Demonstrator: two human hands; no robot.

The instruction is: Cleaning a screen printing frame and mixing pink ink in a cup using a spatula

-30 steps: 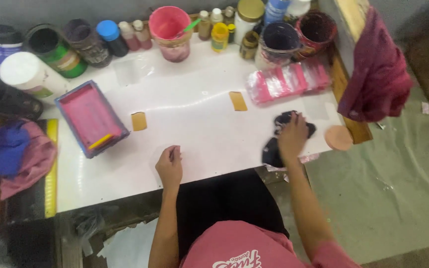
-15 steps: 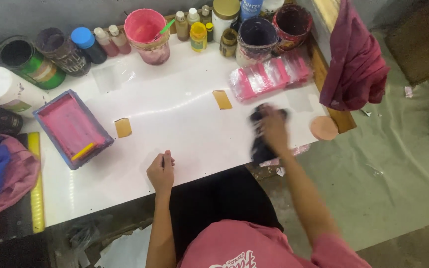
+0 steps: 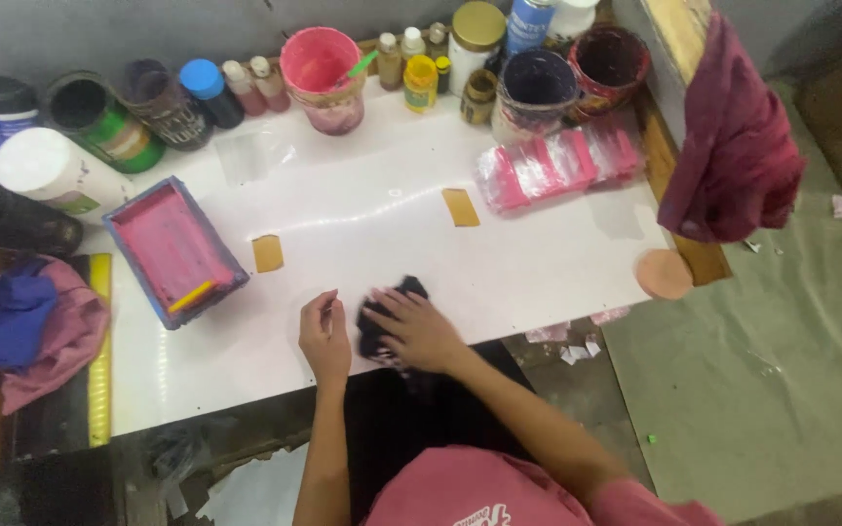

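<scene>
Two hands work at the near edge of our white tabletop. Our right hand lies flat with fingers spread, pressing a black cloth onto the surface; it pins the cloth more than it clasps it. Our left hand rests just left of the cloth, loosely curled, thumb and forefinger pinched together, though we cannot tell whether anything is between them.

We judge the wiping to be partly done: around the cloth the top looks white and bare, yet two tan tape pieces sit farther out from it, the other to its right. Left of the cloth and farther back lies a pink-filled tray; right of it and beyond, a bundle of pink packets. Farthest from the cloth, a pink paint bucket and a row of paint jars line the wall.
</scene>
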